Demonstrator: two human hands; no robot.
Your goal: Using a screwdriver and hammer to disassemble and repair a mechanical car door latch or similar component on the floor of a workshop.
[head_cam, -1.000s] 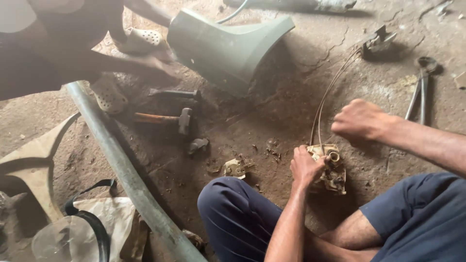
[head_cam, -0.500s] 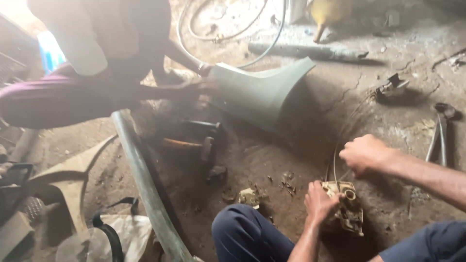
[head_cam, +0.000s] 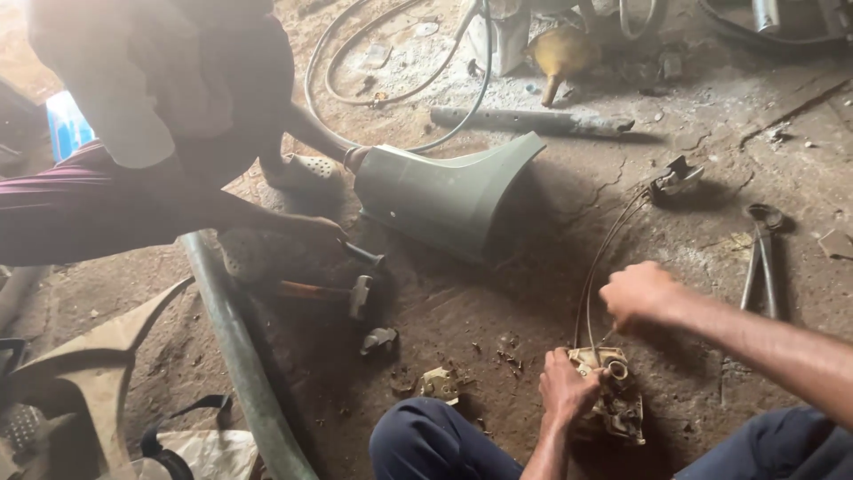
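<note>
Dirt floor (head_cam: 498, 293), tools scattered. Your left hand (head_cam: 567, 388) clamps the latch (head_cam: 613, 400) down by your knee; your right hand (head_cam: 638, 293) is fisted on the cables (head_cam: 604, 258) above it. Keep the latch pinned and pull in line with the cables, never sideways.

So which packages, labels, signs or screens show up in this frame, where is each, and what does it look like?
No signs, screens or readable labels.
Blue container: far left edge, behind the crouching co-worker; boxy, bright blue with a pale patch, partly hidden.
Crumpled pale bag or cloth: bottom left beside the long pipe; off-white, its kind unclear.
Neither is near the left hand or right hand.
</note>
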